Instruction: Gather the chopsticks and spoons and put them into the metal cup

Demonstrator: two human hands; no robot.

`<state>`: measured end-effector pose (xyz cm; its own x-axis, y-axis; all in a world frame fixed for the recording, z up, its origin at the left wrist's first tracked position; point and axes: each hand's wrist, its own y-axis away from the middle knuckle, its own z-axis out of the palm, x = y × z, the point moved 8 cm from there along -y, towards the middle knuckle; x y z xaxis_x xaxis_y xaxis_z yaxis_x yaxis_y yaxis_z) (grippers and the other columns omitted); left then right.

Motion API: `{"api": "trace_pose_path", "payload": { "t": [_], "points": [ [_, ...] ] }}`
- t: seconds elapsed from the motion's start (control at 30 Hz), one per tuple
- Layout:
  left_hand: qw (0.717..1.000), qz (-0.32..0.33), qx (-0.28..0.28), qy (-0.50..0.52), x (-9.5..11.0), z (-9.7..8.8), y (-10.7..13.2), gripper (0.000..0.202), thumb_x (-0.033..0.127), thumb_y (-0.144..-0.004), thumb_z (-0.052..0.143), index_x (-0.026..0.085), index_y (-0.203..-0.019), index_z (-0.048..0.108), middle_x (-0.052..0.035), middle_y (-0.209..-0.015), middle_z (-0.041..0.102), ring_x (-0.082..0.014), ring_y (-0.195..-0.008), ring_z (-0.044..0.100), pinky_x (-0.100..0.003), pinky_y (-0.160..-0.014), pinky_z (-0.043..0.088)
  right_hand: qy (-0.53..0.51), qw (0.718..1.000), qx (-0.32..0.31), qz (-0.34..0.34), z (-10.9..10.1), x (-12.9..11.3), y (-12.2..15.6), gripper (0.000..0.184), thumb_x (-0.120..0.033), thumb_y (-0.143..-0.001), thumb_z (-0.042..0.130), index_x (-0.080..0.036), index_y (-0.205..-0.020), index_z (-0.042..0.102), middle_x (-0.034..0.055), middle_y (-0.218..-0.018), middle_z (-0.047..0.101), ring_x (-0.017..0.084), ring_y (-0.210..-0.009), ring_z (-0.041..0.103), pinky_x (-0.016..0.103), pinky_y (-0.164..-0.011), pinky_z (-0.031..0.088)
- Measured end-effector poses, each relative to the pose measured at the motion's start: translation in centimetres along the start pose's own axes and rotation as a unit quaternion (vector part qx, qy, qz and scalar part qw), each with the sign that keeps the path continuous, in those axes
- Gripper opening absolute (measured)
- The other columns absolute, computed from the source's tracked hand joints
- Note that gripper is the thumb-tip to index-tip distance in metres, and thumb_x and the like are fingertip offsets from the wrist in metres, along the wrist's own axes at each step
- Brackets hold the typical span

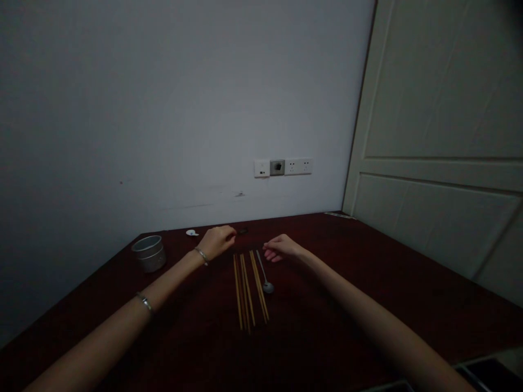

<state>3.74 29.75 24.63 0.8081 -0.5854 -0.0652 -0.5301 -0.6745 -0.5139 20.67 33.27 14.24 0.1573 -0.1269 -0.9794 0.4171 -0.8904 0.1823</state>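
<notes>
Several light wooden chopsticks (245,291) lie roughly side by side on the dark red table. Just right of them rests a metal spoon (267,287), its bowl toward me and its thin handle pointing away. My left hand (219,241) is closed beyond the far ends of the chopsticks, its fingers curled together. What they hold, if anything, is hidden. A small dark object (243,231), too dim to name, lies just past those fingertips. Close to the tip of the spoon's handle, my right hand (281,248) has loosely bent fingers, slightly apart, with nothing visible in them.
A grey metal cup (150,256) stands upright at the left. Near the wall is a small white spoon (192,233). Wall sockets (298,166) sit above the table's back edge. A pale panelled door (441,163) borders the right side. Dark objects (482,375) show at the lower right.
</notes>
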Motion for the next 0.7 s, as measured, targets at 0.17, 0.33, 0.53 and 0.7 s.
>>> {"api": "trace_pose_path", "payload": {
  "t": [0.17,0.33,0.53,0.7],
  "points": [
    [0.985,0.157,0.054,0.036,5.9,1.1,-1.0,0.017,0.019,-0.083,0.042,0.016,-0.091,0.057,-0.0042,-0.088,0.063,-0.0116,-0.079,0.059,-0.02,-0.067,0.044,-0.105,0.994,-0.033,0.008,0.3,-0.2,0.8,0.024,-0.033,-0.079,0.056,-0.01,-0.084,0.061,0.0057,-0.07,0.066,0.011,-0.061,0.063,0.017,-0.051,0.05],
    [0.962,0.244,0.121,0.023,9.2,2.0,-0.2,0.02,0.02,-0.085,0.04,0.017,-0.097,0.056,-0.0057,-0.097,0.059,-0.0125,-0.089,0.056,-0.021,-0.07,0.046,-0.188,0.982,-0.033,0.007,-0.1,0.0,0.5,0.021,-0.031,-0.078,0.058,-0.01,-0.081,0.06,0.0027,-0.063,0.064,0.006,-0.05,0.058,0.014,-0.046,0.047],
    [0.963,0.246,0.112,0.002,10.3,3.5,0.2,0.022,0.022,-0.087,0.038,0.019,-0.098,0.057,-0.0039,-0.089,0.057,-0.0105,-0.079,0.054,-0.018,-0.06,0.045,-0.221,0.975,-0.007,-0.009,-0.7,0.3,0.0,0.013,-0.022,-0.074,0.063,-0.01,-0.078,0.06,0.0,-0.06,0.062,0.003,-0.045,0.054,0.012,-0.044,0.045],
    [0.969,0.231,0.088,-0.005,10.2,4.1,0.2,0.023,0.023,-0.087,0.036,0.019,-0.098,0.057,-0.0034,-0.087,0.057,-0.0099,-0.076,0.054,-0.017,-0.058,0.044,-0.203,0.979,0.028,-0.008,-1.0,0.5,0.0,0.01,-0.019,-0.073,0.063,-0.01,-0.076,0.061,0.0001,-0.061,0.062,0.004,-0.046,0.056,0.012,-0.046,0.047]
  ]
}}
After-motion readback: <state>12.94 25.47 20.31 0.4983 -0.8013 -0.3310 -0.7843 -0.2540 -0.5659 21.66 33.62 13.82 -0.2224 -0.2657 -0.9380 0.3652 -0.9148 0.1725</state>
